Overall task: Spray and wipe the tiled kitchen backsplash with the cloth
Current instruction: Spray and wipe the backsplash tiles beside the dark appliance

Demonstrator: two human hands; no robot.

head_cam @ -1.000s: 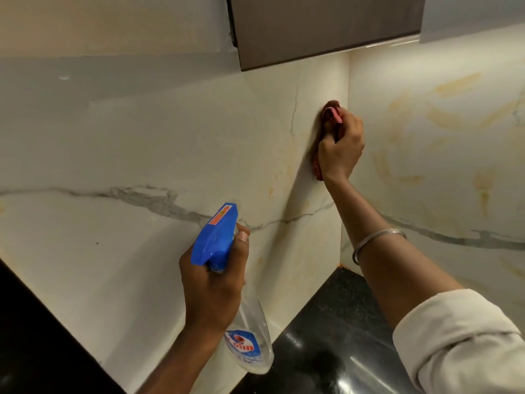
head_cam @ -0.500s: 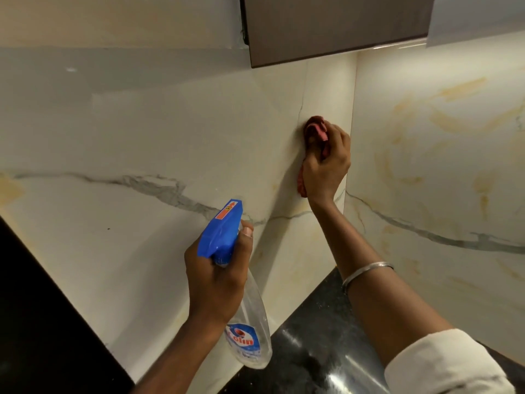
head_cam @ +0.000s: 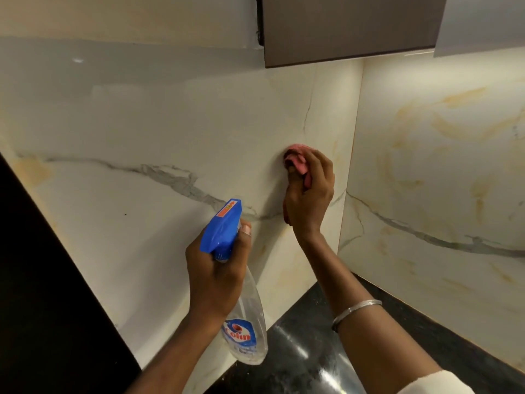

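The right hand (head_cam: 309, 194) is pressing a bunched pink cloth (head_cam: 297, 160) against the marble-patterned backsplash (head_cam: 142, 123). Its fingers are curling over the cloth and grasping it, so that one fold is poking out above the fingertips and another bit is showing below the heel of the palm. The cloth is lying on the wall panel just left of the inside corner where the two tiled walls are meeting. A dark cabinet (head_cam: 349, 27) is hanging above this hand.

The left hand (head_cam: 216, 274) is gripping the neck of a clear spray bottle (head_cam: 247, 322), lower than the right hand and to its left, well apart from the cloth. Its fingers are wrapping round the neck and the thumb is lying up beside the blue trigger head (head_cam: 223, 227), which is pointing up toward the wall. Whether a finger is resting on the trigger cannot be told. The bottle's body, with its blue and red label, is hanging below this hand.

A silver bangle (head_cam: 355, 309) is sitting on the right forearm, and a pale sleeve (head_cam: 443, 385) is showing further back. Below both hands a glossy black desk (head_cam: 306, 351) is meeting the foot of the backsplash.
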